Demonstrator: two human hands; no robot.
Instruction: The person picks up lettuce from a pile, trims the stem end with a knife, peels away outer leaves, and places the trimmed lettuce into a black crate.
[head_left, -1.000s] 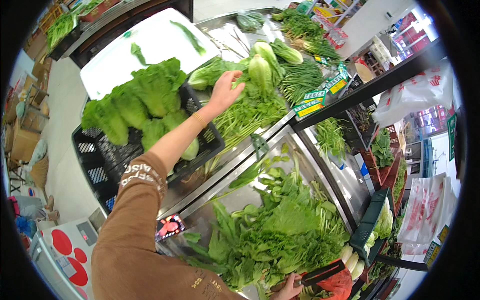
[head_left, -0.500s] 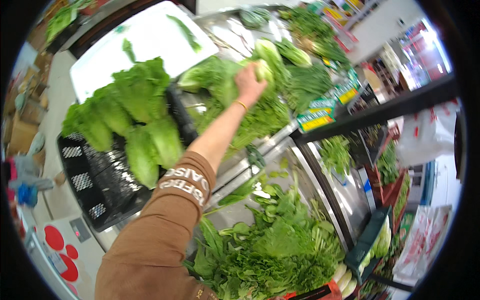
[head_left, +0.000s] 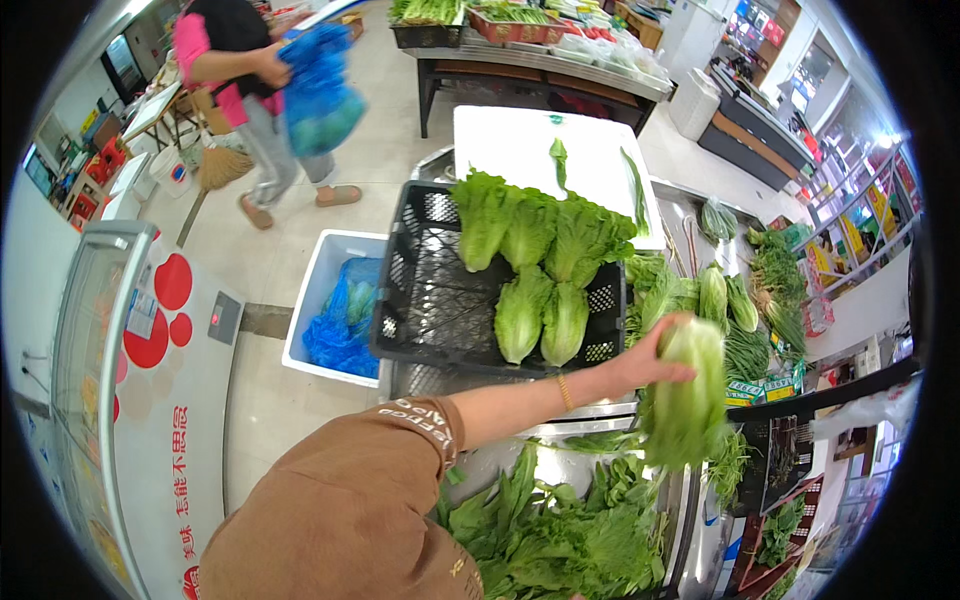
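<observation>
My left hand (head_left: 655, 362) grips a pale green lettuce head (head_left: 690, 410), lifted beside the black plastic crate (head_left: 420, 305). Romaine lettuce heads (head_left: 565, 320) lie in two rows in that crate. Behind it stands a white foam board or lid (head_left: 500, 140) with loose leaves on it. A pile of loose leafy greens (head_left: 590, 535) lies on the steel tray below my left arm. More lettuce (head_left: 712, 295) and bunched greens (head_left: 760, 345) are to the right. Only a sliver of skin shows at the lower edge, so my right hand's fingers are hidden.
At upper left a person (head_left: 250, 80) walks carrying a blue bag (head_left: 320, 95). A white foam box (head_left: 305, 280) with blue bags sits on the floor left of the crate, beside a chest freezer (head_left: 165, 430). A vegetable stand (head_left: 540, 65) is behind; a black rail (head_left: 790, 398) runs at right.
My left hand closed on a lettuce from the pile and now holds it lifted, nearer and lower. The view has swung left, bringing the person and foam box into sight.
</observation>
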